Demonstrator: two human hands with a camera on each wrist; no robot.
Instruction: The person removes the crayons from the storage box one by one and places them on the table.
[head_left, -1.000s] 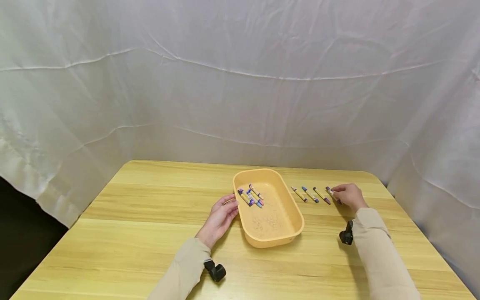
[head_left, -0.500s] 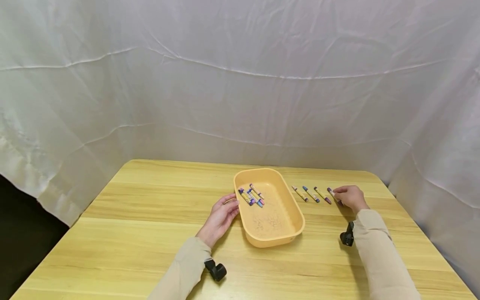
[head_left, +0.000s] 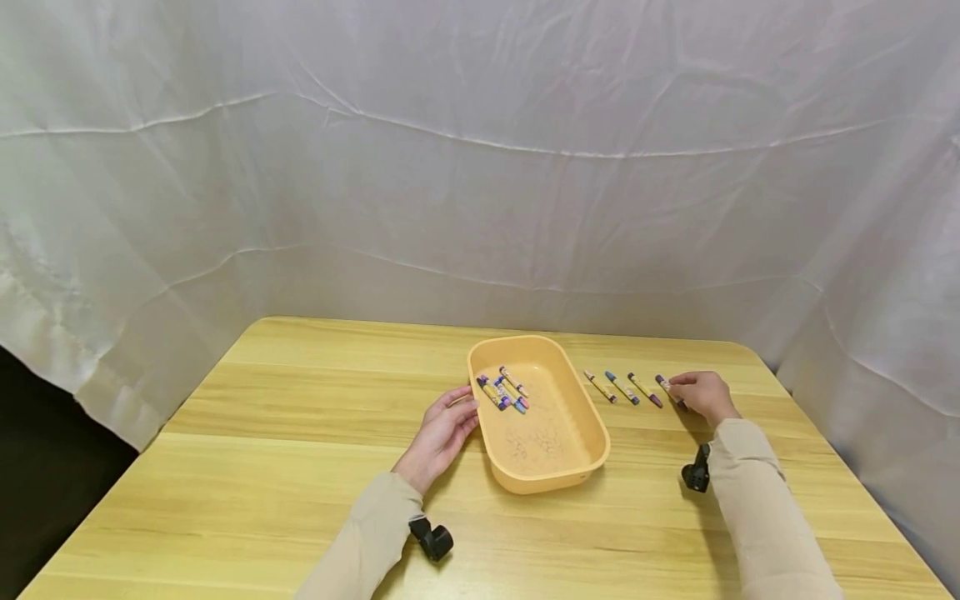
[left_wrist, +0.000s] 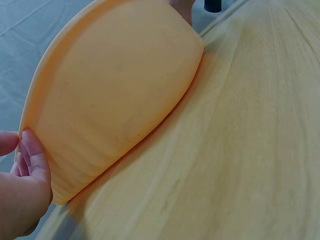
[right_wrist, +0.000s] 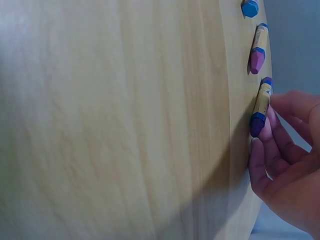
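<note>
- Head view: the left hand rests on the worktop with its fingers straight and laid against the left wall of the tray; it grips nothing
- Left wrist view: the fingertips touch the tray's outer wall just under the rim
- Crayons lie bunched in the far left part of the tray
- Right of the tray, four more crayons lie in a row on the worktop, each slanted the same way and apart from the next
- Right hand is at the rightmost one, the purple crayon; its fingers are curled beside the near end, one fingertip touching it
- Whether the crayon is pinched or only touched cannot be told; it lies flat on the worktop
- Pink crayon lies next in the row, well clear of the fingers
- White cloth hangs behind the worktop
</note>
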